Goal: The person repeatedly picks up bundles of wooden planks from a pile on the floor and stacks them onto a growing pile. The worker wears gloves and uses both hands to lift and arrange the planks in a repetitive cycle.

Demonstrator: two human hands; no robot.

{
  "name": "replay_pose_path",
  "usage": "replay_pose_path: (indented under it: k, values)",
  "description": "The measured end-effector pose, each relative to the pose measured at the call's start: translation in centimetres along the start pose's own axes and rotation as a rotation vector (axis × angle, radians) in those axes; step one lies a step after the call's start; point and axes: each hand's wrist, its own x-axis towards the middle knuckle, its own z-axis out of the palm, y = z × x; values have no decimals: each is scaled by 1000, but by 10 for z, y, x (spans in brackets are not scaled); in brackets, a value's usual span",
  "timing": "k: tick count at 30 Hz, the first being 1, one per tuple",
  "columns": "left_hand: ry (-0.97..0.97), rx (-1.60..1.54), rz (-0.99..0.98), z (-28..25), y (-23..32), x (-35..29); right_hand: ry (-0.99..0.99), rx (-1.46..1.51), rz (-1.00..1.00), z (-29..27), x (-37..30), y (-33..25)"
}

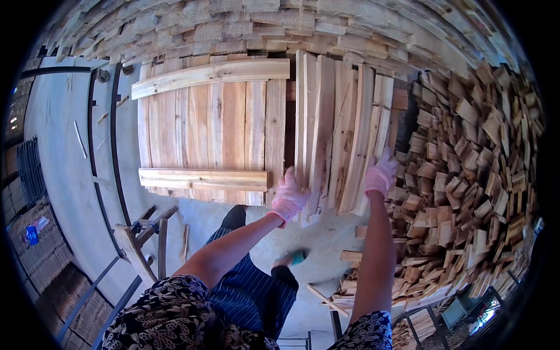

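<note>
My left hand (290, 194), in a pink glove, is by the near ends of a loose group of wooden boards (343, 134). Its fingers are apart and rest against the group's left side. My right hand (381, 174), gloved the same way, touches the near end of the rightmost board (382, 111), fingers spread; the undersides of both hands are hidden. These boards lie side by side, slightly fanned, some overlapping. Left of them is a flat layer of close-set boards (221, 125), crossed by a far batten (210, 77) and a near batten (204, 179).
Stacked planks (262, 29) form a wall at the far side. A large heap of short wood pieces (449, 192) rises at the right. A wooden stand (143, 248) is at the lower left, beside dark metal rails (108, 146). My foot (234, 217) is close to the near edge of the layer.
</note>
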Motion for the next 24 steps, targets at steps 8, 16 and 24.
replay_pose_path:
  k: [8,16,24]
  values:
    - [76,197,68,-13,115,54,48,98,-213,12,-40,-66]
    - [320,143,-1,42,120,72,-222,237,-129,23,-11,-37]
    - [250,85,-21,-38,99,78,-91,47,-309,32,-20,-34]
